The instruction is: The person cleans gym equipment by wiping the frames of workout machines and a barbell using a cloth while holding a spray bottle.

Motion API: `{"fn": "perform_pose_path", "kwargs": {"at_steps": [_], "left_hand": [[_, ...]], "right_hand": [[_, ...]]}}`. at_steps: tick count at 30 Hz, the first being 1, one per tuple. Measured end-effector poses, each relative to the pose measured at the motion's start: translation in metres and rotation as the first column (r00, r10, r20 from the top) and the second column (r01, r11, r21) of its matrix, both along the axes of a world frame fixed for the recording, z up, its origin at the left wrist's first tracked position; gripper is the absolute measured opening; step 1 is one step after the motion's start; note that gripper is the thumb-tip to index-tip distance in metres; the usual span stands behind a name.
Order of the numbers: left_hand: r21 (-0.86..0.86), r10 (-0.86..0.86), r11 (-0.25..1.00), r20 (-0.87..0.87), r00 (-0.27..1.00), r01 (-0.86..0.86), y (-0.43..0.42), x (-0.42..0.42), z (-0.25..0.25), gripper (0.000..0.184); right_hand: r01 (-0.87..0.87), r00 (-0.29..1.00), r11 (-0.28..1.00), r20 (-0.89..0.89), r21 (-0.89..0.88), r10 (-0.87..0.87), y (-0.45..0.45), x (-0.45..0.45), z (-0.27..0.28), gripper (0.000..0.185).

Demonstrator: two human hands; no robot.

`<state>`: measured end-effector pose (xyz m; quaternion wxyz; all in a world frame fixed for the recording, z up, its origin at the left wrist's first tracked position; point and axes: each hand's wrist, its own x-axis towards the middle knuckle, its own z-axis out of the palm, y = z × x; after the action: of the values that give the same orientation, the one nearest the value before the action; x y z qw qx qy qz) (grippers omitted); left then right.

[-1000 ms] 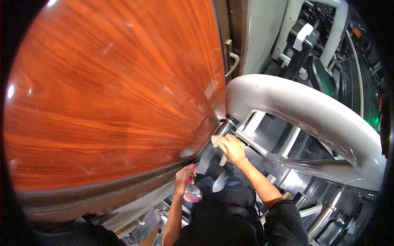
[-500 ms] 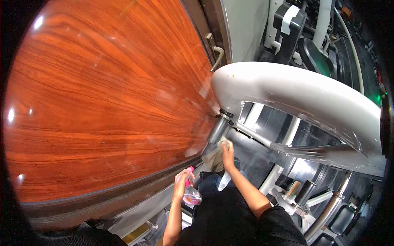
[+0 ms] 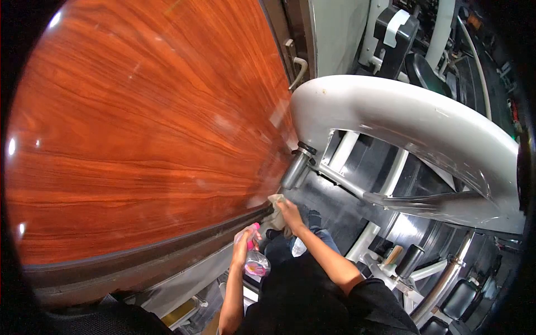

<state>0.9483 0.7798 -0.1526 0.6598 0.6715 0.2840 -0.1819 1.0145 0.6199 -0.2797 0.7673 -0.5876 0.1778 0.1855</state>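
Head: spray bottle in left fingers, contents unclear

Clothing is a black top with short sleeves and blue trousers; the hands are bare.

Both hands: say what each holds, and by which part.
Left hand holds a spray bottle by its upper end, at the pink sprayer; right hand holds a cloth, exact part unclear.
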Motion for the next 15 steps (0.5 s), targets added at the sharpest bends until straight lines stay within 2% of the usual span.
{"fn": "perform_pose_path", "kwargs": {"at_steps": [2,3,4,5,6,7,8,10,11,12,14,15], "left_hand": [[0.003,-0.014,1.000,0.025,1.000,0.014,0.002,0.002,0.004,0.042],[-0.023,-0.008,1.000,0.034,0.999,0.009,0.004,0.002,0.005,0.041],[-0.026,0.003,1.000,0.037,0.999,-0.002,0.006,0.003,0.004,0.041],[-0.036,0.017,0.999,0.051,0.999,-0.015,0.008,0.001,0.003,0.041],[-0.048,0.031,0.998,0.064,0.997,-0.028,0.010,-0.003,0.002,0.041],[-0.048,0.007,0.999,0.087,0.996,-0.003,0.013,-0.005,0.001,0.040],[-0.054,0.019,0.998,0.087,0.996,-0.014,0.013,-0.009,0.000,0.040],[-0.054,0.037,0.998,0.086,0.996,-0.033,0.010,-0.011,0.007,0.040],[-0.052,0.051,0.998,0.074,0.996,-0.047,0.011,-0.016,0.003,0.041],[-0.056,0.058,0.997,0.065,0.996,-0.054,0.009,-0.021,0.001,0.041],[-0.091,0.119,0.989,0.059,0.991,-0.114,0.004,-0.025,-0.004,0.041],[-0.094,0.086,0.992,0.067,0.994,-0.080,0.005,-0.025,-0.007,0.043]], "right_hand": [[-0.017,1.000,0.999,-0.002,0.040,0.017,-0.003,0.006,0.019,0.036],[-0.045,0.973,0.965,0.206,-0.258,0.101,-0.010,0.014,0.041,0.034],[-0.006,0.897,0.848,0.372,-0.530,0.239,-0.018,0.022,0.066,0.032],[0.018,0.847,0.755,0.412,-0.655,0.337,-0.028,0.032,0.094,0.029],[0.065,0.768,0.565,0.403,-0.823,0.499,-0.034,0.041,0.097,0.033],[0.080,0.729,0.484,0.382,-0.871,0.568,-0.037,0.050,0.096,0.033],[0.100,0.689,0.400,0.354,-0.911,0.633,-0.041,0.061,0.095,0.033],[0.060,0.610,0.169,0.170,-0.984,0.774,-0.043,0.085,0.079,0.032],[0.057,0.562,0.165,0.168,-0.985,0.810,-0.043,0.094,0.077,0.014],[0.047,0.559,0.161,0.160,-0.986,0.814,-0.035,0.102,0.073,0.014],[-0.034,0.426,-0.272,-0.260,-0.962,0.867,-0.009,0.119,0.057,0.019],[-0.034,0.413,-0.332,-0.315,-0.943,0.854,0.001,0.122,0.055,0.021]]}}
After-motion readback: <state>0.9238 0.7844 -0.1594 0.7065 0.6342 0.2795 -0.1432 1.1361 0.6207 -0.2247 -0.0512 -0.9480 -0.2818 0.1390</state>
